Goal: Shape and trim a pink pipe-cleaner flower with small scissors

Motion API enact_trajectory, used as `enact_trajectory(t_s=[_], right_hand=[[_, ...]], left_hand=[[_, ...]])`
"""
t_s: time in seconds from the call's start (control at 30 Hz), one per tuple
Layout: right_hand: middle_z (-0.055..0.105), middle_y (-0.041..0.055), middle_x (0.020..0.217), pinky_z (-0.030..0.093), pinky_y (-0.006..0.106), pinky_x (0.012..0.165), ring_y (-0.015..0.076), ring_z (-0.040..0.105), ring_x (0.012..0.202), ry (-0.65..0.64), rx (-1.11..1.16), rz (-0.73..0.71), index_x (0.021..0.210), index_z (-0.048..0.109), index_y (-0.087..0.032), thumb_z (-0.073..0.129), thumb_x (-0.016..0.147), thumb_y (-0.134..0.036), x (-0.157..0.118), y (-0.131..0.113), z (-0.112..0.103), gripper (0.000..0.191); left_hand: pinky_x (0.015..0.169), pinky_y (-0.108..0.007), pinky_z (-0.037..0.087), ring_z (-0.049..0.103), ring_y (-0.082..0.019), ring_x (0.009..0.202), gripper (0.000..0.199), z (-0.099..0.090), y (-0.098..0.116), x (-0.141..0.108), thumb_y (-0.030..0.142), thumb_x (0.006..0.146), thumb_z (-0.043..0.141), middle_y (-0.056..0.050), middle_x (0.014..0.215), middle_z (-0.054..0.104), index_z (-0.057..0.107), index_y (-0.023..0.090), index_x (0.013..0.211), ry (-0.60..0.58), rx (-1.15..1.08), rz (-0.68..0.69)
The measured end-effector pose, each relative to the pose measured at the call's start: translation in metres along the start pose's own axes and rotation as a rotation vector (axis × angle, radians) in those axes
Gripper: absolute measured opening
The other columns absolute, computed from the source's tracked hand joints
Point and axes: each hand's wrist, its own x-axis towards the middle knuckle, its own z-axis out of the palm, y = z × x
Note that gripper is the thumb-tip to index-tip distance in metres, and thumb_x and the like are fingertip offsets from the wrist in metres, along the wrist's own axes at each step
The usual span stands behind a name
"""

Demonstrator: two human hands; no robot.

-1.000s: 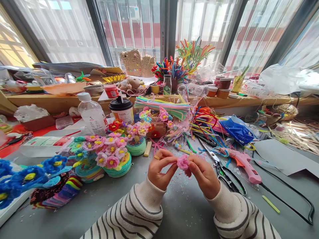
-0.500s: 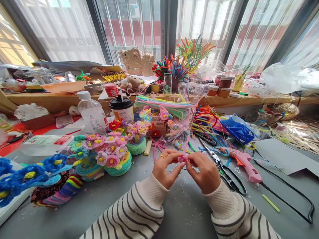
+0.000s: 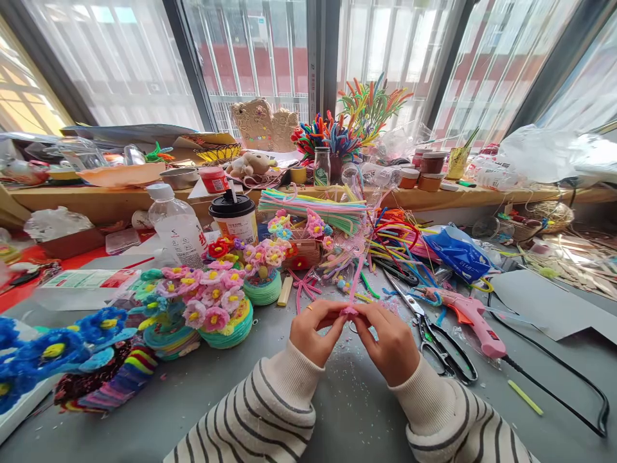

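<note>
Between both hands, over the grey table, is a pink pipe cleaner (image 3: pixel 355 283), bunched at its lower end with a straight length sticking up. My left hand (image 3: pixel 315 331) is closed, thumb and fingertips pinching the bunched part. From the other side my right hand (image 3: pixel 388 337) pinches the same bunch, closed too. The fingertips nearly meet and hide part of it. Right of my right hand lie black-handled scissors (image 3: pixel 436 344), and beyond them a pink glue gun (image 3: pixel 475 318). Left of my left hand stand pots of pink pipe-cleaner flowers (image 3: pixel 216 292).
A bundle of pastel pipe cleaners (image 3: pixel 313 209) lies behind the hands. A lidded cup (image 3: pixel 234 218) and a plastic bottle (image 3: pixel 176 225) stand back left. Blue flowers (image 3: pixel 58 350) are at the left edge. The glue gun's black cord (image 3: pixel 554 389) loops at right, near a glue stick (image 3: pixel 525 397).
Both hands, still pinching the pink pipe cleaner, sit slightly lower and further left in view. The bunched end looks partly turned between the fingertips. The whole view has shifted slightly.
</note>
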Motion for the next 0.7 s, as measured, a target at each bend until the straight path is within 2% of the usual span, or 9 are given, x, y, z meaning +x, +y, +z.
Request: enact_trajectory(t_s=[0.17, 0.4, 0.5, 0.7], right_hand=[[0.06, 0.0062, 0.075, 0.044, 0.028, 0.062, 0.0167, 0.055, 0.069, 0.009, 0.032, -0.016, 0.086, 0.054, -0.015, 0.041, 0.076, -0.014, -0.0013, 0.0025, 0.0015, 0.016], [0.06, 0.0058, 0.074, 0.044, 0.027, 0.062, 0.0162, 0.055, 0.069, -0.007, 0.048, -0.012, 0.086, 0.054, -0.015, 0.041, 0.076, -0.014, 0.0004, 0.0041, 0.001, 0.017], [0.06, 0.0059, 0.075, 0.044, 0.027, 0.062, 0.016, 0.055, 0.07, -0.011, 0.055, -0.011, 0.088, 0.054, -0.015, 0.042, 0.076, -0.013, 0.0009, 0.0033, 0.0002, 0.017], [0.061, 0.0066, 0.076, 0.044, 0.029, 0.064, 0.0168, 0.055, 0.071, 0.006, 0.025, -0.022, 0.089, 0.055, -0.014, 0.042, 0.076, -0.014, -0.0008, 0.0022, 0.0027, 0.018]], left_hand=[[0.059, -0.024, 0.05, 0.058, -0.013, 0.064, 0.012, -0.0066, -0.0001, 0.0023, 0.018, 0.066, 0.051, -0.006, 0.069, 0.06, 0.06, 0.013, 0.073, -0.072, 0.055, 0.022], [0.061, -0.023, 0.05, 0.058, -0.012, 0.064, 0.012, -0.0012, 0.0029, 0.0006, 0.016, 0.065, 0.051, -0.004, 0.071, 0.058, 0.056, 0.014, 0.076, -0.045, 0.035, -0.031], [0.067, -0.025, 0.05, 0.058, -0.012, 0.07, 0.017, 0.0004, 0.0071, 0.0006, 0.015, 0.064, 0.052, -0.005, 0.076, 0.057, 0.053, 0.013, 0.081, -0.092, 0.036, -0.042], [0.066, -0.025, 0.05, 0.057, -0.013, 0.071, 0.015, -0.0039, 0.0052, 0.0025, 0.016, 0.067, 0.049, -0.007, 0.077, 0.057, 0.056, 0.011, 0.079, -0.09, 0.081, -0.023]])
